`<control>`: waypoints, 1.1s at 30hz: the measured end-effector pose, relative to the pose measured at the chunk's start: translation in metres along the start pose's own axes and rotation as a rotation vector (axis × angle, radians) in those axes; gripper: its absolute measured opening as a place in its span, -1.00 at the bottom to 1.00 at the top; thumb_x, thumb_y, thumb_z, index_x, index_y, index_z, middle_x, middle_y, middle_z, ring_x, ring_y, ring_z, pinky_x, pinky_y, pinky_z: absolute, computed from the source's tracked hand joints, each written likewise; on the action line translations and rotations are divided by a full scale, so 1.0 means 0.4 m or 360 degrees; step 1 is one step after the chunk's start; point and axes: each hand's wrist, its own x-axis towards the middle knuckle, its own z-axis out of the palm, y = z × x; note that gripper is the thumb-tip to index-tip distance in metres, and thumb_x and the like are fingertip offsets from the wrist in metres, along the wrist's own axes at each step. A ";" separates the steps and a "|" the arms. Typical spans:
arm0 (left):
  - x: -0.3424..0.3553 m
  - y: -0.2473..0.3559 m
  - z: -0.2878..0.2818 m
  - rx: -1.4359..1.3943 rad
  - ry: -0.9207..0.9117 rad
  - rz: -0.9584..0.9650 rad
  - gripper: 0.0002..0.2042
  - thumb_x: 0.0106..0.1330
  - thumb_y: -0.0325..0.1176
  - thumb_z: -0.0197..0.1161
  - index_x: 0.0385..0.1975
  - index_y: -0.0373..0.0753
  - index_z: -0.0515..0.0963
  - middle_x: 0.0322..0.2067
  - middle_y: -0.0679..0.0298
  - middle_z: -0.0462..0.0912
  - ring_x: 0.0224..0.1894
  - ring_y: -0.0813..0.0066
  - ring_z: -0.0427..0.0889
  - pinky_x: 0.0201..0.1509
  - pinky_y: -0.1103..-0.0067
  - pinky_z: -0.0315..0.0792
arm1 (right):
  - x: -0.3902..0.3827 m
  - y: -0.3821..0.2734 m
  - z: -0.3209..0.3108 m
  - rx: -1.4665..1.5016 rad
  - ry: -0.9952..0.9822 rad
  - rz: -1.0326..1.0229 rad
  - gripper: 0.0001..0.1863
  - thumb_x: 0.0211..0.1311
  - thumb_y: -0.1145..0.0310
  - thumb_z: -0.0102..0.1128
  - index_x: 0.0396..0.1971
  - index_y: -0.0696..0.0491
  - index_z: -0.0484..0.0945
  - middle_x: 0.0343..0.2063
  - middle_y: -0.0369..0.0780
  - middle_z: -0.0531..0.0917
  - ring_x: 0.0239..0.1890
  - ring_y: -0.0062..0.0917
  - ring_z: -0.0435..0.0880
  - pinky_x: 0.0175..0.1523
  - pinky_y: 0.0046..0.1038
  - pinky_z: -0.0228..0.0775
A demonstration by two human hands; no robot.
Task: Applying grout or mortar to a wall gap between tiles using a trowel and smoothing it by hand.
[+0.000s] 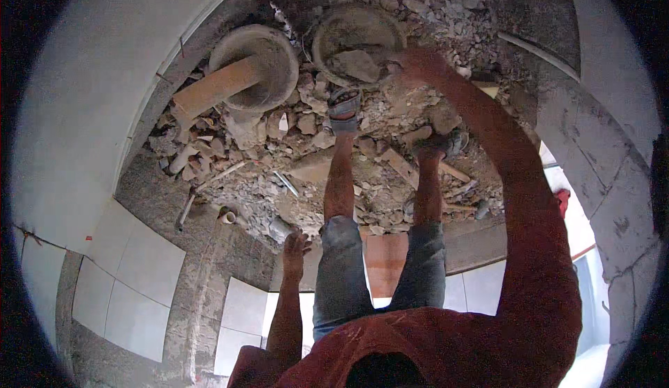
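Note:
My right hand [421, 67] reaches forward to the right edge of a round, dusty basin [326, 59]. Motion smears its fingers, so whether they grip the rim is not visible. Inside that basin lies a large flat chunk of rubble [357, 65]. My left hand [297, 245] hangs beside my left knee with its fingers apart, holding nothing. To the left stands a second round basin [287, 74], with a long tan block-like piece [217, 90] leaning into it.
Broken masonry [306, 125] covers the floor around my sandaled feet. A hammer-like tool with a wooden handle [456, 173] lies near my right foot. A short pipe [228, 217] sits at left. Tiled walls [139, 276] and a pale pipe [536, 52] border the rubble.

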 end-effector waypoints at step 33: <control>0.134 0.256 0.417 0.2897 0.0530 0.2740 -0.67 0.12 -0.25 0.17 -0.13 -0.21 0.40 -0.18 0.21 0.49 -0.06 0.26 0.42 0.01 0.40 0.34 | -1.712 -0.301 -0.012 0.1392 0.1740 0.0592 -0.49 0.04 0.19 0.20 -0.09 0.22 0.34 -0.43 -0.15 0.55 -0.44 -0.52 0.54 -0.34 -0.52 0.39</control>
